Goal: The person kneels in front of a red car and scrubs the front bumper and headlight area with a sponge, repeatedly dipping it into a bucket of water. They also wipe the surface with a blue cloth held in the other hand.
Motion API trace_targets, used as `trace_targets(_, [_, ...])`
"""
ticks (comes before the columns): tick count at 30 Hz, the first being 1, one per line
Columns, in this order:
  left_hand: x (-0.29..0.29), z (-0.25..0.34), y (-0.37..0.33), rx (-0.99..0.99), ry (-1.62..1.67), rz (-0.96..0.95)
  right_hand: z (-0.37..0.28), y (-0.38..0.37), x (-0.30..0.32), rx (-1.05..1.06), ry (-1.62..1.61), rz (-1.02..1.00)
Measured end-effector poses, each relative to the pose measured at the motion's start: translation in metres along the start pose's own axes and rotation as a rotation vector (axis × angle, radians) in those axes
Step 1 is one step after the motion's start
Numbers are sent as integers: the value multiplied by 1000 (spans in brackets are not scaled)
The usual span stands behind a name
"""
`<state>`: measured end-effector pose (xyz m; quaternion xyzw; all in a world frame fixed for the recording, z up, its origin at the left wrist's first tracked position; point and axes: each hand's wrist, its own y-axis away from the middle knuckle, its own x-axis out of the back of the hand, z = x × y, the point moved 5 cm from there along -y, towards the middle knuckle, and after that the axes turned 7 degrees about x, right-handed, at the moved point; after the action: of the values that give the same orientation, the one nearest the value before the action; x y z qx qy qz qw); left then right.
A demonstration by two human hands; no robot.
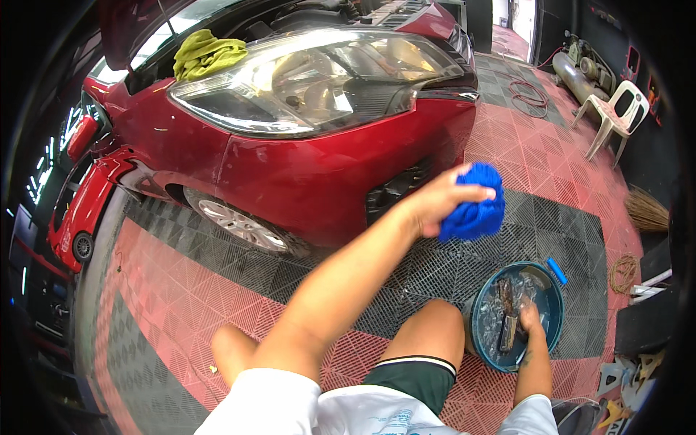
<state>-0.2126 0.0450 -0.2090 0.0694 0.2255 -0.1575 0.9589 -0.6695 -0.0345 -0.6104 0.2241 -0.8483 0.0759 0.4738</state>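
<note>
My left hand (440, 201) is stretched out in front of the car's bumper, its fingers wrapped round a bunched blue cloth (475, 206). My right hand (531, 317) reaches down into a round teal bucket (473, 330) on the floor; its fingers are mostly hidden. Beside that hand, a dark oblong object (508, 333) and a brownish strip (505, 291) lie among clear, crinkled, shiny material, which may be plastic or water. Above my left forearm is the large clear headlight (326, 80) of a dark red car (290, 163).
A yellow-green cloth (206, 55) lies on the car beside the headlight. At the bucket's rim is a bright blue piece (557, 271). To the right stand a white plastic chair (616, 116), an air compressor (583, 69) and a broom (647, 210). A red hose (529, 98) coils on the tiled floor.
</note>
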Motion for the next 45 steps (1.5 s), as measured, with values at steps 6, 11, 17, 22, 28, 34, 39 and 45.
trace_targets(6, [-14, 192, 86, -325, -1141, 325, -39, 13, 29, 4, -398, 105])
trace_targets(11, [-10, 274, 157, -781, -1856, 385, -210, 48, 108, -273, -845, 237])
trace_targets(17, [33, 284, 208, -1265, -2435, 93, -448, 21, 124, 147, -1204, 174])
trace_targets(22, [64, 290, 229, -1417, -2366, -128, -610, -42, 66, 377, -1412, 398])
trace_targets(28, [74, 287, 227, -1343, -2397, -113, -719, -45, 26, 337, -831, 1024])
trace_targets(34, [94, 312, 276, -1490, -2372, -199, -762, -57, 7, 206, -438, 1143])
trace_targets(39, [110, 307, 284, -1570, -2291, -119, -855, -57, -57, 126, -370, 1244])
trace_targets(45, [112, 309, 287, -1593, -2252, -133, -876, -55, -76, 85, -184, 1202])
